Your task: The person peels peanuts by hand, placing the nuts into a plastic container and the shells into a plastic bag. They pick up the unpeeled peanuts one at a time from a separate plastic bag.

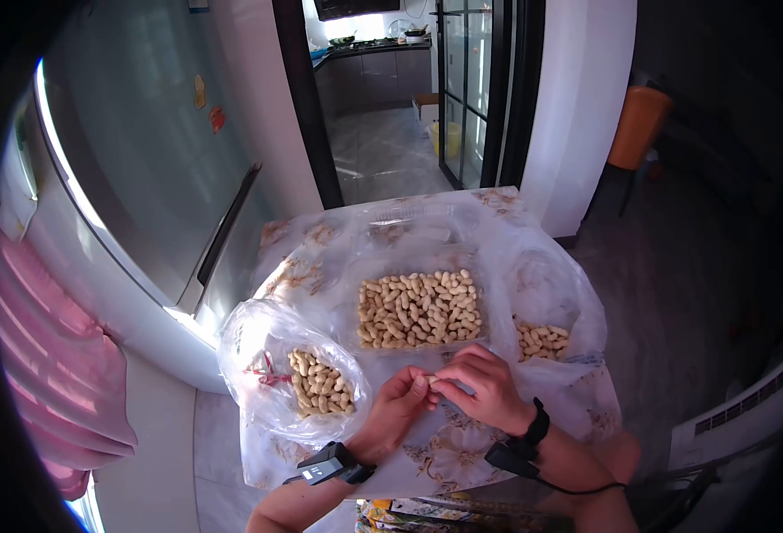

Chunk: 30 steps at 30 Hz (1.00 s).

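Observation:
My left hand (397, 404) and my right hand (487, 388) meet at the front of the table, fingertips pinched together on one small peanut (431, 379). Most of that peanut is hidden by the fingers. Just beyond them lies a clear plastic tray (353, 313) filled with unshelled peanuts (420, 308). Left of my left hand, an opened clear plastic bag (262, 342) with red print holds more peanuts (320, 384). To the right, a second clear bag (542, 284) has a smaller heap of peanuts (542, 340) at its near end.
A floral cloth (462, 457) covers the table. Behind the full tray is another clear plastic container (409, 222). A grey fridge (143, 151) stands close on the left. A glass door (467, 98) opens to a kitchen, and an orange bin (640, 129) is at right.

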{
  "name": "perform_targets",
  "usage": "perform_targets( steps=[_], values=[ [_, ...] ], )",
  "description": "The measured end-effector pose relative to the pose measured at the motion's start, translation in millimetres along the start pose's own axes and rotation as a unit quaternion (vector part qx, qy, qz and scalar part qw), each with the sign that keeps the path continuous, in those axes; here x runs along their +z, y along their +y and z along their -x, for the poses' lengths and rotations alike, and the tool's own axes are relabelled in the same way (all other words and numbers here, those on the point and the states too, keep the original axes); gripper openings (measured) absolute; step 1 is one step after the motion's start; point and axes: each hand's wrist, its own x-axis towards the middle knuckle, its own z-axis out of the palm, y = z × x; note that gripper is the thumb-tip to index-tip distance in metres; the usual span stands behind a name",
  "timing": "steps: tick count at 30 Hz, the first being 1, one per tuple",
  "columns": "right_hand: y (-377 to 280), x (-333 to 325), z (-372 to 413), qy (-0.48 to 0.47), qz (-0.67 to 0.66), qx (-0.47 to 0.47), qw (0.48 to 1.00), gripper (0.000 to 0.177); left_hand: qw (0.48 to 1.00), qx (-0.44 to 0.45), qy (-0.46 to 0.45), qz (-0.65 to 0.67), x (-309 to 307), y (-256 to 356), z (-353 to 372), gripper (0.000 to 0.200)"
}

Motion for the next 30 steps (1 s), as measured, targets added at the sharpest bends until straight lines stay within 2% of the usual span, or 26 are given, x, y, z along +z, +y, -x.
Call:
perform_targets(
  steps=[11,13,16,24,30],
  values=[
    [1,1,3,-0.013,-0.003,0.005,1.0,0.016,0.999,-0.028,0.031,-0.007,5,0,2,0.032],
    [-1,5,4,-0.002,-0.012,0.018,1.0,0.016,0.997,-0.007,0.029,-0.075,6,-3,-2,0.033],
    [3,5,6,0.001,-0.031,0.026,0.999,0.018,0.996,0.016,-0.002,-0.086,1,-8,-4,0.032],
    [-2,2,1,0.002,-0.069,0.07,0.995,0.022,0.999,0.001,0.007,-0.052,5,-1,-1,0.026],
    [6,5,2,-0.009,-0.073,0.038,0.997,0.019,1.0,0.01,0.002,-0.021,2,-3,-3,0.021]
  ],
)
